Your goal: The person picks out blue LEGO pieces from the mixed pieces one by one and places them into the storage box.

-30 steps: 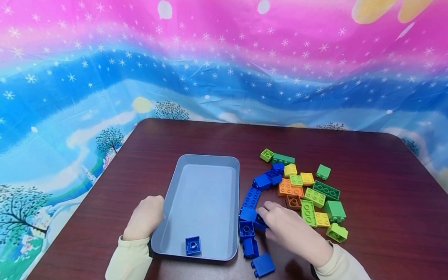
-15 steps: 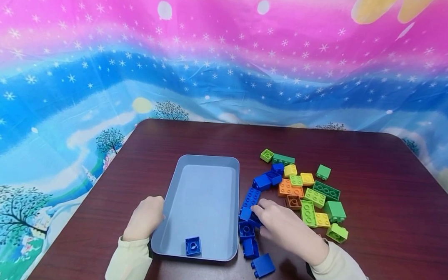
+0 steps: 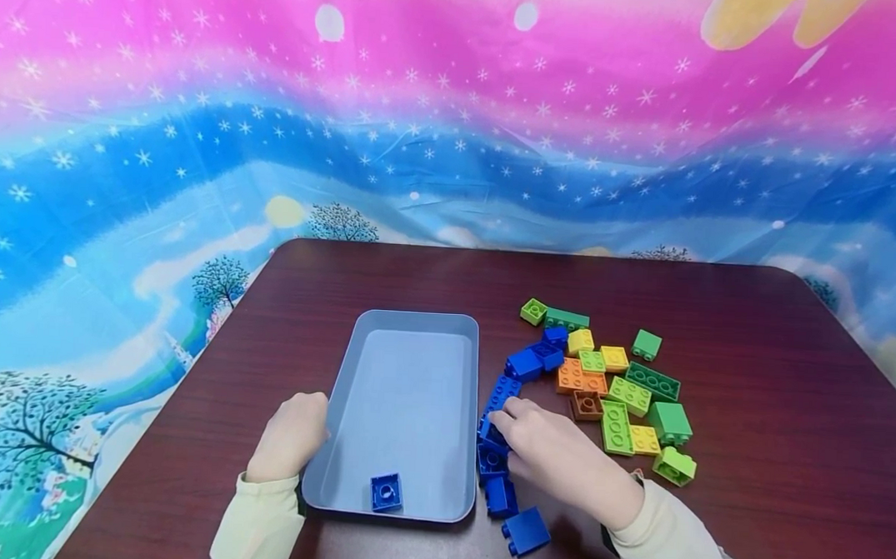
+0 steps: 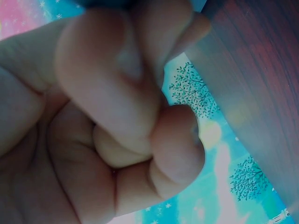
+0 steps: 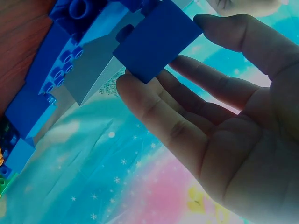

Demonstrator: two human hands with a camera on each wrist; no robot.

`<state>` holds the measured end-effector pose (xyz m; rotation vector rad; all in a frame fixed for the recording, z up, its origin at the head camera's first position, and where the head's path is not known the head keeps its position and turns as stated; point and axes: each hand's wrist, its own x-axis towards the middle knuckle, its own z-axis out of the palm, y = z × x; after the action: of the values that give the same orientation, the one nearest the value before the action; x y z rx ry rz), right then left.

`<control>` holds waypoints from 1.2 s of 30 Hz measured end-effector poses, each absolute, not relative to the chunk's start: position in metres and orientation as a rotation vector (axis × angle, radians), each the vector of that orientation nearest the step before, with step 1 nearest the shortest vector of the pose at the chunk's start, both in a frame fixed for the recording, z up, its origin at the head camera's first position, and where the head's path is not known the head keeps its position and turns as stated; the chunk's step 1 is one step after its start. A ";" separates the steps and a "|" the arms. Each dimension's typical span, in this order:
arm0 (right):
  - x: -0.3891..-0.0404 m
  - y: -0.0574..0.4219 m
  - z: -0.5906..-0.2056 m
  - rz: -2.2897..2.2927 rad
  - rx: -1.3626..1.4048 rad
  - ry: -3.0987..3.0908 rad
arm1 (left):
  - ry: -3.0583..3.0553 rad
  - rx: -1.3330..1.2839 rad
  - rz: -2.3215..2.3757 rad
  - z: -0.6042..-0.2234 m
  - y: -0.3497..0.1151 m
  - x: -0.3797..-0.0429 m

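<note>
My left hand [image 3: 292,435] holds the left rim of a grey tray [image 3: 406,378], its other fingers curled in the left wrist view. A small dark blue brick [image 3: 386,492] lies hollow side up at the tray's near end. Just right of the tray, my right hand [image 3: 553,447] is over a row of blue bricks. In the right wrist view its thumb [image 5: 233,30] and fingers pinch a blue toy brick [image 5: 159,39] at opposite ends. From the head view, my right fingers mostly cover that brick.
Blue bricks [image 3: 523,364] run along the tray's right side, with one blue brick [image 3: 525,531] nearest me. Further right lie several green, yellow and orange bricks [image 3: 581,375]. A snowy patterned cloth [image 3: 454,146] hangs behind the dark table [image 3: 774,369].
My right hand has shifted slightly left towards the tray, and its fingers now cover the blue brick they reached for. The left hand and the tray have stayed put.
</note>
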<state>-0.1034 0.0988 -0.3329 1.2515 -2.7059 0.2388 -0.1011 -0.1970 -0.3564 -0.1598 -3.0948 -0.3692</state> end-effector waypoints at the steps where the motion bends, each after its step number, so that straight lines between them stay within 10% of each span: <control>1: -0.103 0.098 -0.333 0.236 1.252 -2.706 | -3.097 -0.156 -0.369 -0.356 -0.197 -0.101; 36: -0.100 0.090 -0.332 0.241 1.295 -2.675 | -3.065 -0.174 -0.375 -0.357 -0.196 -0.099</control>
<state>-0.1000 0.0896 -0.3323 1.2949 -2.6749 0.2409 -0.0995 -0.1959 -0.3566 -0.1738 -3.0650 -0.3748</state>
